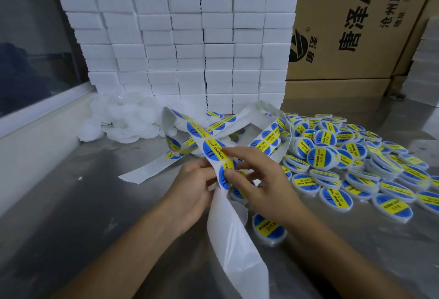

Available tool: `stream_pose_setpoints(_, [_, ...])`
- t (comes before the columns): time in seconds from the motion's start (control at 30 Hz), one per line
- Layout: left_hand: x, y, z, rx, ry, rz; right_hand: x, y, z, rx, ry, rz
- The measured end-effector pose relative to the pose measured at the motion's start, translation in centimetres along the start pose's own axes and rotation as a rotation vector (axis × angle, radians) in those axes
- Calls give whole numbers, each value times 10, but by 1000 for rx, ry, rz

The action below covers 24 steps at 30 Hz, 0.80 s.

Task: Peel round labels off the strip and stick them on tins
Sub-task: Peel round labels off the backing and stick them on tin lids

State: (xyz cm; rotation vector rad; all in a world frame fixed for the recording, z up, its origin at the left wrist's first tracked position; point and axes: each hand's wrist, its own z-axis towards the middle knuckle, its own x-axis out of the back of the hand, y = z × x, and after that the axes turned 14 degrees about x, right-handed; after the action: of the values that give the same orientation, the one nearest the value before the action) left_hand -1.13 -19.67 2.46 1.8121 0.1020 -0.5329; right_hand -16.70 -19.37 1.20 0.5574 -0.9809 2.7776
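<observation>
1. Left hand [197, 180]: fingers curled round the label strip [234, 232], held above the counter [83, 215].
2. Right hand [259, 180]: thumb and forefinger pinch one round label [225, 175] on the strip.
3. Labelled tins [356, 163]: pile at right, too many to count; one [268, 227] near the right wrist.
4. White boxes [178, 44]: stacked behind, about seven columns.

L fingers [206, 181] behind strip [234, 229]

Both my forearms reach in from near edge, hands meeting at centre. My left hand [193, 188] curled, fingers pinching. My right hand [257, 180] palm down, thumb and forefinger pinching, other fingers spread toward left.
</observation>
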Motion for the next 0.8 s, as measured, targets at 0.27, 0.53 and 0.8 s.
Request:
stream_pose_setpoints(0.27, [4, 0, 2, 5, 12, 153, -2, 4, 2, -92, 299, 51])
stream_pose_setpoints(0.53, [2, -8, 3, -36, 106, 284, 8, 4, 6, -157, 377, 97])
stream_pose_setpoints(0.8, [4, -6, 3, -182, 287, 305, -2, 4, -1, 122, 184, -335])
